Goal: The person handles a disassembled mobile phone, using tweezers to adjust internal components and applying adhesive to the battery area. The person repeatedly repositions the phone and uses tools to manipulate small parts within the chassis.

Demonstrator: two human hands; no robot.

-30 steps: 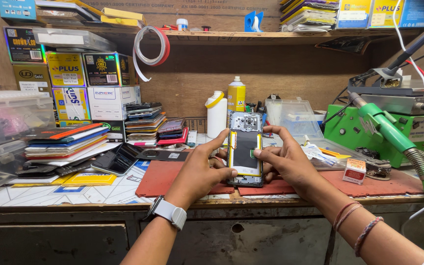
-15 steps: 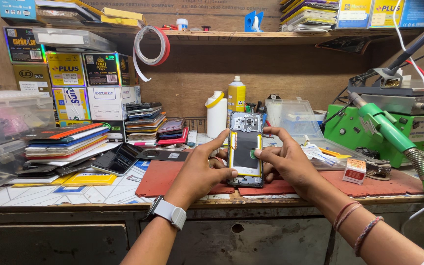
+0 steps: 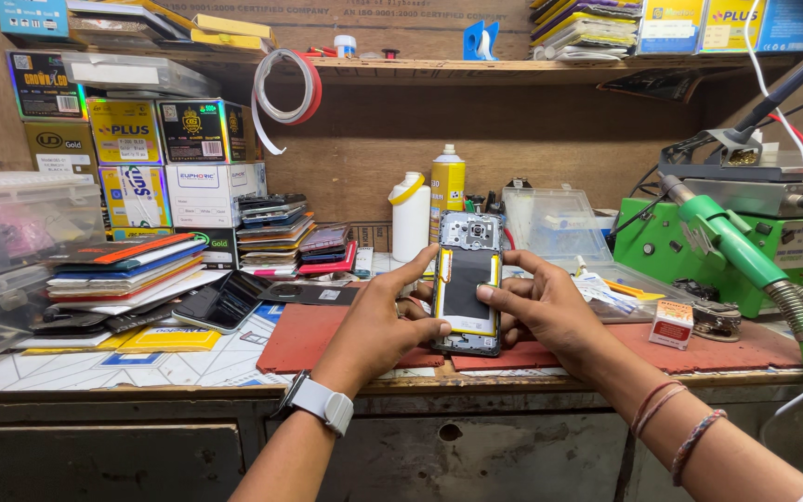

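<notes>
Two hands on an opened phone (image 3: 467, 285), back cover off, held upright over the front edge of a red work mat (image 3: 327, 335) on a cluttered wooden bench (image 3: 234, 383). Almost nothing changed from half a second ago: same grip, same height, same spot above the mat; only a slight shift of the right thumb on the battery, hard to judge.

Left hand (image 3: 378, 321), with a grey wristwatch (image 3: 320, 402), wrapped around the phone's left edge. Index finger stretched up along the side toward the camera module, thumb pressed on the lower left of the black battery, remaining fingers curled behind and mostly hidden.

Right hand (image 3: 546, 307), with red and braided thread bands (image 3: 676, 428) at the wrist, cupping the right edge. Thumb tip laid on the battery's right side, index finger bent over the upper right edge, other fingers folded behind the frame. Both forearms reaching in from the bottom, angled toward each other.

Around the phone: white bottle (image 3: 410, 217) and yellow spray can (image 3: 447, 189) just behind, stacks of thin flat packets and a dark phone (image 3: 225, 299) to the left, green machine with a green hose (image 3: 745, 270) to the right, small red-and-white box (image 3: 671, 324) near the right hand.
</notes>
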